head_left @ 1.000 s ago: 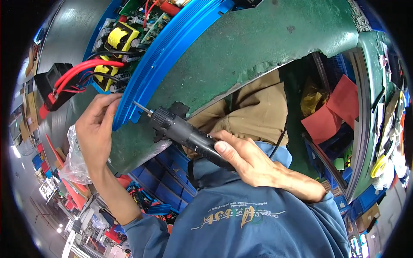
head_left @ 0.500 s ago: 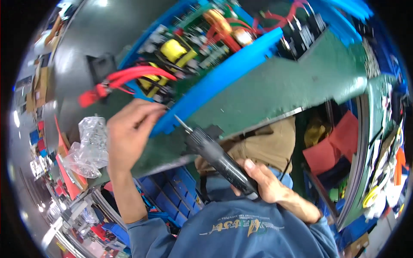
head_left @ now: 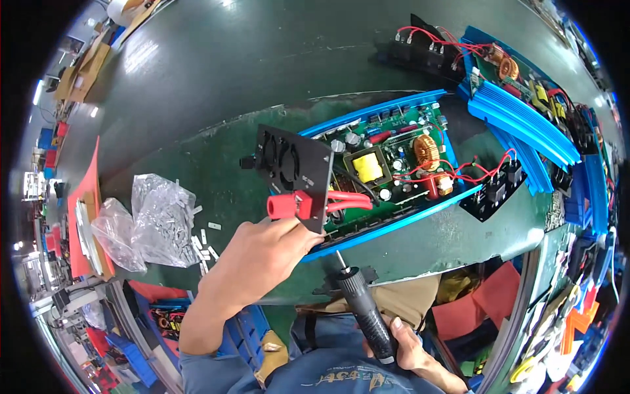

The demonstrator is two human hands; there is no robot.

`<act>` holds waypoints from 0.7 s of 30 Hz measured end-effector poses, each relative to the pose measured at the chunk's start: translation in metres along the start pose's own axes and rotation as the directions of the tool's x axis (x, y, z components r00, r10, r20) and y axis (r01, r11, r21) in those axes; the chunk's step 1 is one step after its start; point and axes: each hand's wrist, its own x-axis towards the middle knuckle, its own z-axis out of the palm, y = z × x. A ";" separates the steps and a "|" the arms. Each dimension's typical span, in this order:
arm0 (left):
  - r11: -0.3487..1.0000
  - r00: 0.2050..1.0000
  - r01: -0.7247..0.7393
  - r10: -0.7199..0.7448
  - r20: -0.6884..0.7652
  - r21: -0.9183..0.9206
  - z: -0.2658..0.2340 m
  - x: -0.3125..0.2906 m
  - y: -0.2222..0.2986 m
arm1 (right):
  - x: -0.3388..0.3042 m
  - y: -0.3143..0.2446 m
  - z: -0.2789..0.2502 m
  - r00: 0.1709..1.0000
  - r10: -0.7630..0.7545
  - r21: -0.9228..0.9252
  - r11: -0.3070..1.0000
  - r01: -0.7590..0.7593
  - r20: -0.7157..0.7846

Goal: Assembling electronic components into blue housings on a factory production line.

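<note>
Green bench [head_left: 446, 231]: The work sits mid-bench, close to the worker's lap.
Blue casing [head_left: 407, 218]: Open-topped at bench centre, its long near wall slanting from near left to far right, a crowded green circuit board [head_left: 356, 215] inside.
Black fan panel [head_left: 312, 171]: The moment's change. Well out to the left a second ago, it now stands tilted over the casing's left end, fan openings showing; attention appears to have shifted to that end.
Electric screwdriver [head_left: 364, 312]: Black, on the near side, pointing away from the worker.
Left hand [head_left: 262, 253]: At the near left corner, fingers bent in beneath the panel; what exactly they pinch is hidden.
Right hand [head_left: 408, 345]: Wrapped around the screwdriver's rear.
Red connector [head_left: 289, 205]: In front of the panel, above the left hand, thick red leads running right.
Yellow transformer [head_left: 366, 168] and copper-wound coil [head_left: 426, 152]: Mid-board and farther right.
Driver bit [head_left: 340, 261]: Tip just beside the near wall; contact cannot be told.
</note>
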 end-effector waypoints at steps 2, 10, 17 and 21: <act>0.998 0.998 -0.064 0.064 -0.020 0.016 -0.001 0.003 0.000 | 0.000 -0.001 0.001 1.000 0.015 -0.005 1.000 -0.015 0.015; 0.996 0.998 -0.061 0.060 -0.017 -0.070 0.000 -0.001 -0.004 | -0.001 0.000 0.001 0.996 0.067 0.083 0.994 -0.071 0.059; 0.987 0.986 0.082 -0.059 0.157 -0.138 -0.022 -0.010 0.027 | 0.001 0.001 0.011 0.990 -0.054 -0.230 0.973 0.023 -0.129; 0.993 0.988 -0.098 0.089 0.129 0.068 -0.011 -0.013 0.019 | 0.006 0.004 0.015 0.993 -0.034 -0.113 0.993 0.022 -0.109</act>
